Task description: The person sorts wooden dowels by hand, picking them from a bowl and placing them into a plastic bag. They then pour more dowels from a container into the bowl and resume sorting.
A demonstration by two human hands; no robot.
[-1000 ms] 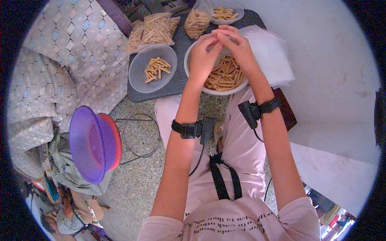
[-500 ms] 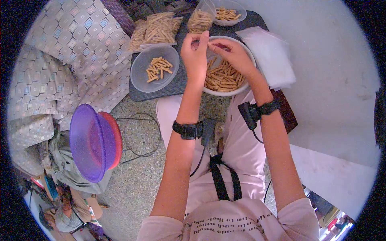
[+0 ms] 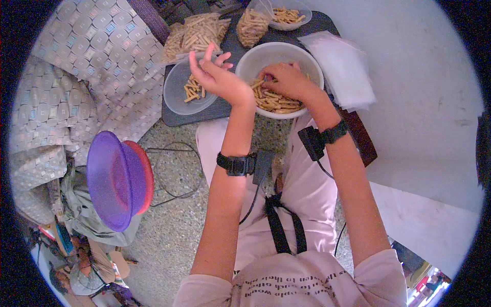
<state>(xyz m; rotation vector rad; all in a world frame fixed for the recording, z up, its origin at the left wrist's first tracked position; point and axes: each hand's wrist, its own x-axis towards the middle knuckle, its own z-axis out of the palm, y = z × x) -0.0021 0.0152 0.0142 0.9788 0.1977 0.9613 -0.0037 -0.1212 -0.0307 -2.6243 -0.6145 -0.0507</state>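
Note:
My right hand (image 3: 284, 79) reaches down into a white bowl (image 3: 271, 51) of tan snack sticks (image 3: 271, 102), its fingers curled into the pile and closed on some sticks. My left hand (image 3: 215, 77) is raised palm up with fingers spread, just left of the white bowl and above the edge of a clear bowl (image 3: 186, 100) holding a few sticks. I see nothing solid in the left hand. Both bowls rest on a dark tray (image 3: 220, 110) over my lap.
Filled clear bags of sticks (image 3: 197, 30) and another (image 3: 253, 23) lie at the tray's far side beside a small bowl (image 3: 289, 15). A stack of empty plastic bags (image 3: 342, 66) is to the right. A purple bowl (image 3: 110, 179) nested with a red one, a floor wire (image 3: 174, 174) and patterned cloth (image 3: 76, 66) are on the left.
The hands, together above the white bowl before, have parted. The right hand dropped into the sticks. The left hand swung left and turned palm up with fingers spread.

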